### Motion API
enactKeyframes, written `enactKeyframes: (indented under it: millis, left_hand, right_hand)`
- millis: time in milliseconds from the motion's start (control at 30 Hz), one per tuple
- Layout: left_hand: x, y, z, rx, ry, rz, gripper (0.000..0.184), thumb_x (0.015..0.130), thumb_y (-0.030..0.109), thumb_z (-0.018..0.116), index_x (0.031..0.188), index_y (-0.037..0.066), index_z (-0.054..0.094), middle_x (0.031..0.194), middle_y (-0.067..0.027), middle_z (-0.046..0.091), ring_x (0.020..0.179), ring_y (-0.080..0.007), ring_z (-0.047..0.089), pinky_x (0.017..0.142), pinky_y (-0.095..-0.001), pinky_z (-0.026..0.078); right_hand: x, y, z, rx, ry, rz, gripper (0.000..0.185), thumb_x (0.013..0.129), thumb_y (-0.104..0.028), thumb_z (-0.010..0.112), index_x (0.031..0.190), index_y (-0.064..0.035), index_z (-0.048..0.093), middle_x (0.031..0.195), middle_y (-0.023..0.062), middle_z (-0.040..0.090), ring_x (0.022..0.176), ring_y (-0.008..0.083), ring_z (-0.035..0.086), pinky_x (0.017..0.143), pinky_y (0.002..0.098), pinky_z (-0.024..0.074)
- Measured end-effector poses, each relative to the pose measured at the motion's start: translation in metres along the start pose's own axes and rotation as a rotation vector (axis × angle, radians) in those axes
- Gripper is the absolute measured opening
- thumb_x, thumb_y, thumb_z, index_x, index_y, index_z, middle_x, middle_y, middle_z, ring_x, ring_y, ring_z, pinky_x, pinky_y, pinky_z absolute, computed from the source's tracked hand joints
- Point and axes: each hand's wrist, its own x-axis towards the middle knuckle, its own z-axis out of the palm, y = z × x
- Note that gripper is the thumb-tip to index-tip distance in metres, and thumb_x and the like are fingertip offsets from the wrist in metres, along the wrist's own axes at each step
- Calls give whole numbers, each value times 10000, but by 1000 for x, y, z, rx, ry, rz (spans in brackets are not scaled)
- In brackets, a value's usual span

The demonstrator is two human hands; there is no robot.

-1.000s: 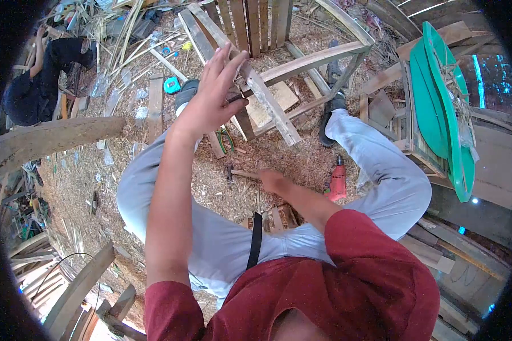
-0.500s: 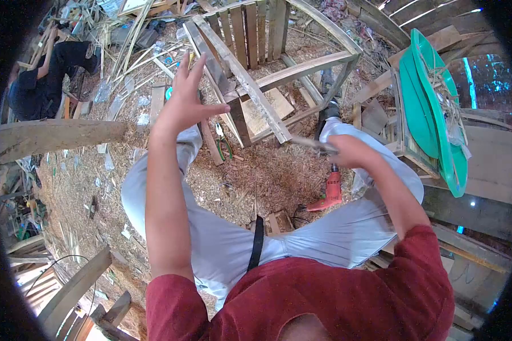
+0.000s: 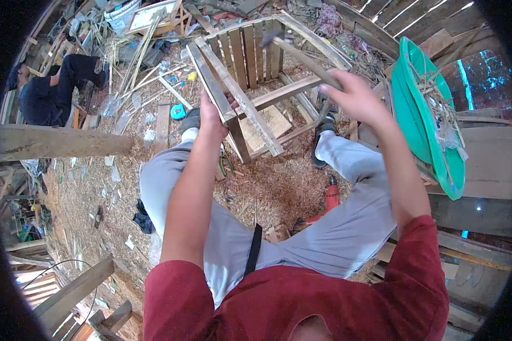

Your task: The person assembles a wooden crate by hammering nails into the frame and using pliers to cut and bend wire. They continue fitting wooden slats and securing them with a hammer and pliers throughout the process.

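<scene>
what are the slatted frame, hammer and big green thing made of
Slatted frame: bare, unpainted wood, by its brown planks. Hammer: dull, probably wooden handle, being pale brown; dark head, likely metal. Green thing: likely plastic, smooth and evenly coloured.

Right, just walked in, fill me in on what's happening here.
A person in a red shirt is working on a slatted wooden frame by their feet. The left hand grips its side, while the right hand holds a hammer by the handle, its head appearing over the slats. A red drill lies on the floor. Another person in dark clothes is off to the left.
</scene>
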Motion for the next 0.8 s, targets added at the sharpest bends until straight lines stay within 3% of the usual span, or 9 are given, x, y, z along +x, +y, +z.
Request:
enactKeyframes:
  millis: [100, 200, 233, 333, 367, 467, 567, 667, 800]
  left_hand:
    - [-6, -3, 2, -52, -10, -47, 796, 1027, 688, 215, 1184, -12, 558, 868, -122, 628, 735, -243, 618, 671, -365, 550]
    - [0, -29, -25, -34, 21, -21, 782, 1034, 688, 210, 1201, 20, 581, 943, -119, 665, 819, -251, 647, 764, -404, 548]
    - [-11, -34, -34, 103, 57, -63, 740, 1047, 670, 215, 1285, 75, 585, 1071, -98, 701, 955, -253, 670, 885, -440, 522]
    - [-31, -60, -48, 253, 46, 83, 586, 1036, 577, 401, 1354, 112, 561, 1211, -78, 661, 1133, -283, 626, 1003, -437, 465]
    - [-30, -65, -54, 247, 120, 33, 537, 1040, 528, 429, 1337, 105, 575, 1175, -47, 680, 1179, -260, 615, 1052, -418, 423]
    - [1, -96, -103, 377, 106, 95, 597, 1067, 566, 324, 1412, 134, 550, 1371, -37, 628, 1254, -223, 565, 1108, -404, 362]
    - [37, -122, -154, 498, -114, -60, 536, 1055, 492, 384, 1378, 115, 585, 1369, -22, 626, 1288, -202, 523, 1108, -359, 346]
    - [21, -113, -119, 423, -73, -55, 508, 1043, 447, 401, 1346, 96, 607, 1364, -22, 626, 1256, -204, 537, 1080, -346, 365]
    - [-2, -87, -87, 530, -195, -136, 434, 995, 409, 445, 971, 73, 719, 933, -77, 715, 905, -233, 648, 870, -356, 463]
  right_hand:
    - [50, 5, 42, -38, 42, -85, 485, 934, -442, 673, 1131, 1, 663, 976, 225, 713, 936, 390, 699, 832, 468, 541]
    - [80, 13, 67, -54, -107, -193, 503, 944, -479, 672, 1079, 5, 645, 926, 175, 694, 851, 299, 682, 764, 426, 528]
    - [87, 16, 72, -91, -152, -203, 514, 946, -495, 657, 1076, 2, 646, 936, 186, 695, 867, 321, 683, 778, 438, 527]
    - [103, 20, 84, -208, -268, -242, 551, 955, -539, 611, 1074, -2, 649, 968, 217, 695, 914, 380, 683, 814, 469, 525]
    - [106, 21, 88, -249, -296, -253, 563, 959, -550, 594, 1077, -2, 649, 980, 226, 694, 928, 395, 679, 824, 477, 524]
    - [105, 12, 88, -279, -367, -209, 624, 946, -556, 559, 1112, 36, 667, 1094, 263, 698, 1054, 419, 672, 918, 503, 521]
    - [103, 10, 92, -298, -335, -157, 611, 940, -553, 563, 1121, 20, 672, 1123, 245, 703, 1069, 405, 676, 931, 502, 522]
    - [102, 8, 97, -323, -247, -101, 587, 925, -548, 581, 1119, -3, 678, 1139, 217, 711, 1076, 390, 682, 949, 495, 522]
    - [95, 5, 96, -297, -184, -60, 548, 889, -522, 609, 1103, -24, 684, 1129, 194, 722, 1072, 375, 687, 958, 487, 522]
